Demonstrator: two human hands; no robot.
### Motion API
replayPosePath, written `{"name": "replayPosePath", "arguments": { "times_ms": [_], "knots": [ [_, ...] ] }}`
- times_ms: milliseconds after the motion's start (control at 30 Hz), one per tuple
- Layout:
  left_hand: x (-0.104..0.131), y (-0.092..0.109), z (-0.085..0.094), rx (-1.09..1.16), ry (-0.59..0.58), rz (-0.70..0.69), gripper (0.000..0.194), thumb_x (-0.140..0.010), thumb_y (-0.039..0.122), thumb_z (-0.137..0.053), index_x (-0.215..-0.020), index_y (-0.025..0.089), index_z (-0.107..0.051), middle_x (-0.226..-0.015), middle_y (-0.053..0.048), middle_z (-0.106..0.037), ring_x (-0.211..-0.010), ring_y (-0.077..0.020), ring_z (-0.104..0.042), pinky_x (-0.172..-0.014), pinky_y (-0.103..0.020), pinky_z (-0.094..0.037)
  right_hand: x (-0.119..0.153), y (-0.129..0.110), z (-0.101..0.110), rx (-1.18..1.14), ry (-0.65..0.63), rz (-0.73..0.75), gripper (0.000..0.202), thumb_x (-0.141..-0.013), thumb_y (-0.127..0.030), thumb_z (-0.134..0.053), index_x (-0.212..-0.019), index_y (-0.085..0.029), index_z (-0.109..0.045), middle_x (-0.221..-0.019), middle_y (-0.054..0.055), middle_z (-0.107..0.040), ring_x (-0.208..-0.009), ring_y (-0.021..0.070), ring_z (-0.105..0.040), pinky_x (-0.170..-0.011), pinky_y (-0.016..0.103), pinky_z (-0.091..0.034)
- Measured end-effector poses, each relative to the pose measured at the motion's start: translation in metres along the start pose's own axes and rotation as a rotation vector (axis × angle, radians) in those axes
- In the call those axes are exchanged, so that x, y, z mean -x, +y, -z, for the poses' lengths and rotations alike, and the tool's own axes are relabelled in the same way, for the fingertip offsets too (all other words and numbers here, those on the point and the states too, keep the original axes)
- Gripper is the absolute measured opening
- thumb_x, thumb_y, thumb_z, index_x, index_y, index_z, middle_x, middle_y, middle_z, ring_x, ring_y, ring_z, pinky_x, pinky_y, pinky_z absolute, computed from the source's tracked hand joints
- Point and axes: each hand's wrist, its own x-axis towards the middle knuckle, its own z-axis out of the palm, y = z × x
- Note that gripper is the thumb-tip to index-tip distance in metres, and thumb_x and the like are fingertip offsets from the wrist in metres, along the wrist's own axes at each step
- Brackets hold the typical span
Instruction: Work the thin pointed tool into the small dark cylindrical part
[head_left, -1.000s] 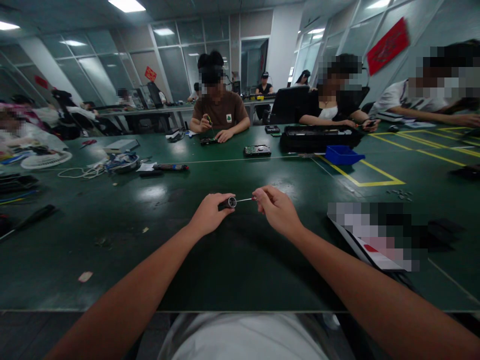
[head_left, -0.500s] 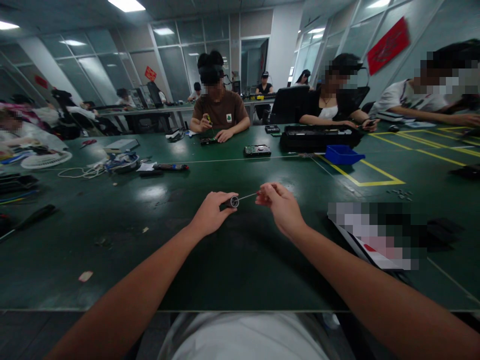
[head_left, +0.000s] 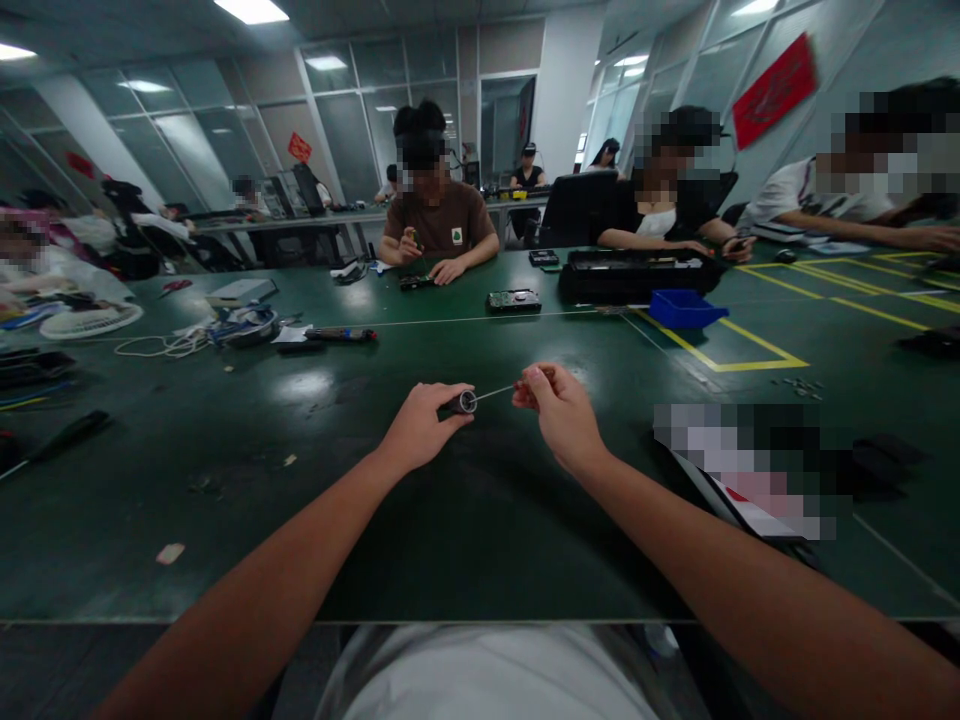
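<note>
With both hands at work over the green table (head_left: 480, 540), we hold a dark cylinder (head_left: 457, 405) just above its surface, near the middle of our view. Our left hand (head_left: 418, 425) grips it from the side, thumb below and fingers above, so that its pale, ring-shaped end faces toward our right. Our right hand (head_left: 559, 408) pinches a thin metal rod (head_left: 495, 393) between thumb and fingertips; the rod slants down to the left and meets the ringed end (whether its tip goes inside or only touches, we cannot tell). The rod's other end is hidden in our fingers. The two hands are apart, bridged by that rod alone.

To the right of our right hand, small metal pieces (head_left: 799, 387) lie scattered on the table, and nearer to us sits a white object (head_left: 739, 490), partly blurred out, with a red patch. Beyond our hands rest a flat electronic device (head_left: 514, 300), a blue tray (head_left: 686, 310) and a long black unit (head_left: 637, 280) just behind that tray. Across the table a co-worker in a brown shirt (head_left: 469, 220) bends over a small dark part (head_left: 416, 283), holding a tool to it.
</note>
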Motion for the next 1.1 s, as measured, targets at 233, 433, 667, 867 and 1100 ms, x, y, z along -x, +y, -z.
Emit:
{"name": "replayPosePath", "arguments": {
  "times_ms": [233,433,667,867,1100],
  "knots": [
    [0.001,0.0,-0.001,-0.011,-0.004,0.022,0.041,-0.087,0.03,-0.071,-0.128,0.029,-0.065,-0.115,-0.005,-0.071,-0.106,-0.0249,-0.061,-0.106,-0.049,-0.04,0.004,0.001,0.001,0.055,-0.028,0.08,0.025,-0.092,-0.047,-0.059,-0.093,-0.022,-0.061,-0.082,0.003,-0.068,-0.073,0.0179,-0.066,-0.071,0.036,-0.054],
    [0.001,-0.002,-0.002,-0.015,-0.026,0.002,0.041,-0.088,0.028,-0.07,-0.128,0.027,-0.064,-0.116,-0.005,-0.07,-0.108,-0.0244,-0.061,-0.106,-0.049,-0.04,0.005,-0.011,0.002,0.182,-0.045,0.071,0.028,-0.091,-0.048,-0.06,-0.087,-0.02,-0.064,-0.073,0.003,-0.069,-0.065,0.0172,-0.064,-0.064,0.033,-0.051],
    [0.001,-0.005,-0.003,0.01,-0.044,-0.007,0.042,-0.086,0.025,-0.071,-0.128,0.025,-0.065,-0.114,-0.006,-0.07,-0.106,-0.0235,-0.062,-0.097,-0.041,-0.046,0.009,-0.014,0.003,0.287,-0.089,0.144,0.018,-0.092,-0.039,-0.056,-0.092,-0.022,-0.062,-0.071,0.0,-0.065,-0.066,0.0176,-0.062,-0.064,0.033,-0.047],
    [0.001,-0.004,-0.003,0.006,-0.075,-0.008,0.04,-0.087,0.025,-0.07,-0.127,0.024,-0.066,-0.116,-0.005,-0.07,-0.108,-0.0232,-0.062,-0.098,-0.04,-0.046,0.01,-0.01,0.003,0.355,-0.121,0.13,0.026,-0.094,-0.046,-0.053,-0.085,-0.022,-0.06,-0.062,-0.003,-0.057,-0.058,0.0157,-0.056,-0.058,0.031,-0.042],
    [0.001,-0.005,-0.004,0.034,-0.05,0.002,0.04,-0.087,0.024,-0.07,-0.127,0.024,-0.065,-0.115,-0.005,-0.07,-0.108,-0.0224,-0.062,-0.097,-0.038,-0.046,0.009,-0.007,0.004,0.327,-0.136,0.153,0.019,-0.096,-0.035,-0.048,-0.106,-0.023,-0.059,-0.078,0.0,-0.063,-0.07,0.0174,-0.059,-0.065,0.032,-0.044]
  ]
}}
